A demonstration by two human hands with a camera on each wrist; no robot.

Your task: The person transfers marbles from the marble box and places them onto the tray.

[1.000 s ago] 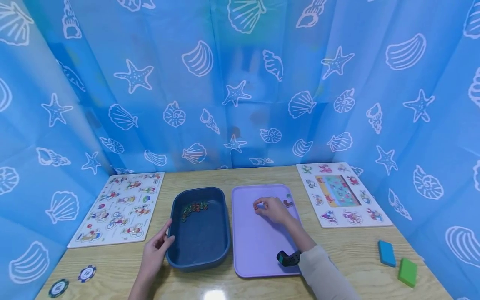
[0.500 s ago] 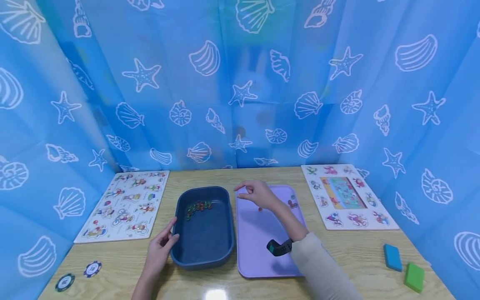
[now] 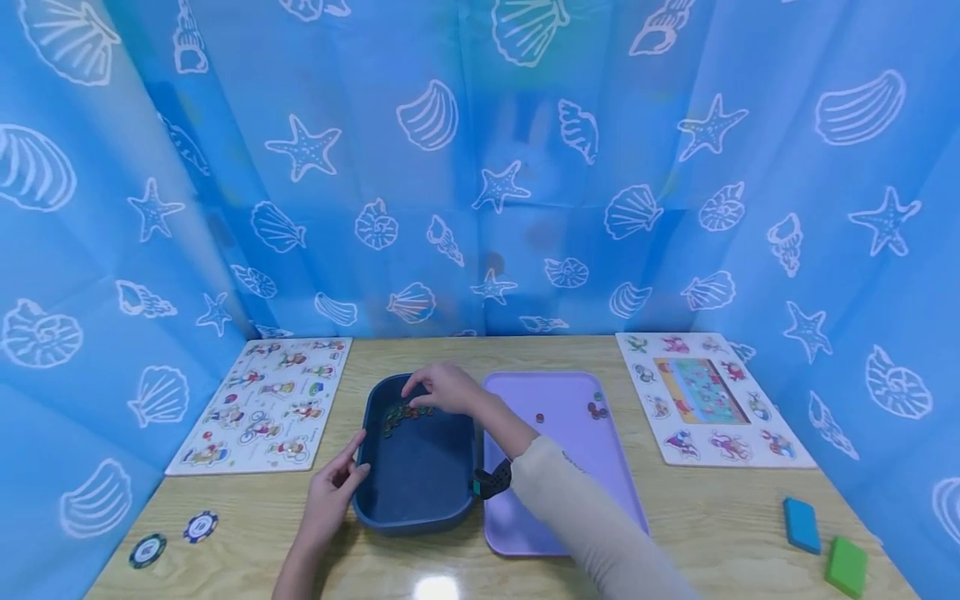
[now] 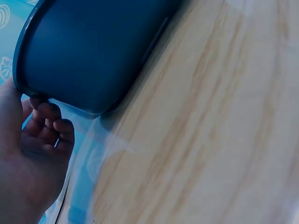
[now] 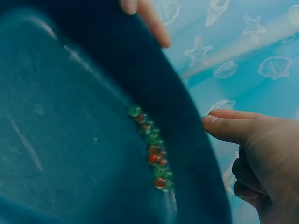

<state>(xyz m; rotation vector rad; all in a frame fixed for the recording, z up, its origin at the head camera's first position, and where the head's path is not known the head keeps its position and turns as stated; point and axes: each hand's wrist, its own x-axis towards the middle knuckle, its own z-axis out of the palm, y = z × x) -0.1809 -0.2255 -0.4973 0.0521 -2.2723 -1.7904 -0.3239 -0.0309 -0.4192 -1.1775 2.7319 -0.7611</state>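
Observation:
My left hand [image 3: 330, 492] grips the left rim of a deep dark-blue plastic basin [image 3: 420, 479], thumb over the edge and fingers along the outer wall. Red and green glass marbles [image 5: 156, 154] lie in a curved row along the basin's floor near its far wall. My right hand [image 3: 450, 390] reaches over the basin's far end, above those marbles. In the right wrist view its thumb and index finger [image 5: 229, 126] come together at the tips, the other fingers curled; I cannot tell whether a marble is between them.
Right of the basin lies a lilac tray [image 3: 517, 533], with one red marble [image 3: 540, 417] and a small cluster of marbles [image 3: 596, 411]. Picture puzzle boards [image 3: 262, 400] [image 3: 708, 396] flank both. Poker chips [image 3: 201, 527] are front left; blue [image 3: 802, 525] and green blocks [image 3: 847, 567], front right.
My right hand has moved left from the lilac tray to over the basin. A red marble that was by its fingers stays on the tray. My left hand keeps its grip on the basin.

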